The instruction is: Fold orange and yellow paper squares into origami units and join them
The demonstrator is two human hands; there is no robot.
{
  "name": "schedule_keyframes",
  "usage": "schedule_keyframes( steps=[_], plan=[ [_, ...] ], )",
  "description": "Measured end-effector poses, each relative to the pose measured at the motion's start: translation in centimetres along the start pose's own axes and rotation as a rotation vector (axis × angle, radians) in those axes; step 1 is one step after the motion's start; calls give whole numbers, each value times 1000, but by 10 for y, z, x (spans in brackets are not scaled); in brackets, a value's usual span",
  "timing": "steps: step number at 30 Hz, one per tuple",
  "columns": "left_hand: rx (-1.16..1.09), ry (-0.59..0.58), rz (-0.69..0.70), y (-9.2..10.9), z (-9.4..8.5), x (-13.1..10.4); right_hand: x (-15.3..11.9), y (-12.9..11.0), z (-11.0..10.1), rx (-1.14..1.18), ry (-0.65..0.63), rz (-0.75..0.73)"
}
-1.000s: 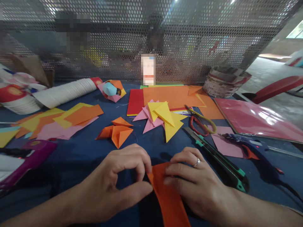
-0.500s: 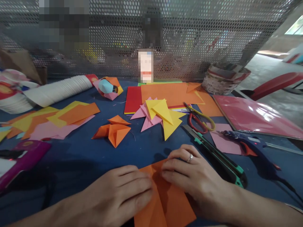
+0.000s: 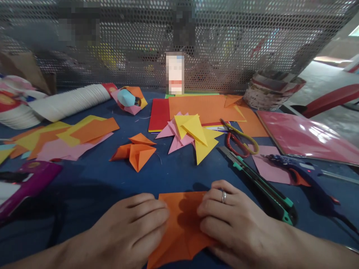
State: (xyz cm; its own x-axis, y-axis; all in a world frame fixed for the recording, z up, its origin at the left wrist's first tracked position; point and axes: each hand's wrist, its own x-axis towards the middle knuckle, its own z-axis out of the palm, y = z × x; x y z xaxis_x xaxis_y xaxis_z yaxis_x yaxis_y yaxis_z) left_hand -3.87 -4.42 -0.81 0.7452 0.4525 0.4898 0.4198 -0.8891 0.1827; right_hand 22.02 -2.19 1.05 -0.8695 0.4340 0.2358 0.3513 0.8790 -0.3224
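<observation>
An orange sheet of paper [image 3: 182, 231] with crease lines lies between my hands at the front of the blue table. My left hand [image 3: 137, 228] is closed on its left edge, fingers pressed together. On the right edge, my right hand [image 3: 227, 216], with a ring on one finger, grips the sheet with curled fingers; its thumb is mostly hidden. Beyond the sheet sit folded orange pieces [image 3: 138, 151], and behind them to the right a pile of yellow folded triangles [image 3: 203, 140] and pink folded triangles [image 3: 175, 136].
Right of my right hand lie a green-black cutter [image 3: 260, 186], scissors [image 3: 238, 142] and a blue glue gun [image 3: 305, 172]. A purple tool [image 3: 36, 181] is at the left. Paper sheets [image 3: 196, 108] and a perforated metal panel [image 3: 218, 48] stand behind.
The orange sheet has been turned and now spreads flatter, its upper edge nearly level. My left hand has shifted slightly left and my right hand slightly right and down.
</observation>
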Motion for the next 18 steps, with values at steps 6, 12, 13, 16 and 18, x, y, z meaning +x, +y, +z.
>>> schedule_keyframes(
  steps=[6,12,13,16,18],
  plan=[
    [-242,-34,-254,5,-2,12,2,-4,1,136,81,146],
    [-381,-26,-533,3,9,17,7,-4,4,144,111,421],
    [-357,-29,-552,3,11,15,7,-4,6,140,125,446],
    [-248,20,-538,1,16,11,7,-1,10,94,173,489],
    [-194,53,-509,-1,19,10,7,0,13,38,195,496]
  ],
)
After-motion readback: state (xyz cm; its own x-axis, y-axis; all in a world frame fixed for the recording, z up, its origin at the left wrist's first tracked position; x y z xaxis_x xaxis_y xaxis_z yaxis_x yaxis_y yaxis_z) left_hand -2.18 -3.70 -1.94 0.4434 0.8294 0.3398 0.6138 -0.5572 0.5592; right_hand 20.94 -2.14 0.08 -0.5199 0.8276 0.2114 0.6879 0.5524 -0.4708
